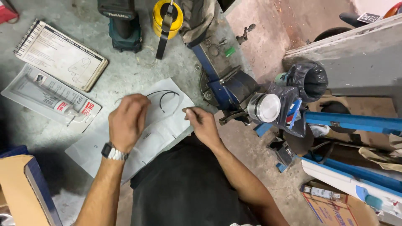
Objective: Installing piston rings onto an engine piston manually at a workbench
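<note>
Both hands: L (127, 119) & R (204, 123), fingers curled, palms down.

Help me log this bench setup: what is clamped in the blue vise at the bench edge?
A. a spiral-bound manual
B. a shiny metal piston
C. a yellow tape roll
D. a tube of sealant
B: the blue vise holds a shiny metal piston at the bench edge, to the right of the right hand, while the left hand rests over a white paper sheet.

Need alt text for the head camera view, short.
Seen from above, a person's left hand and right hand hover over a white paper sheet bearing thin dark rings; a metal piston sits clamped in a blue vise at right.
</note>
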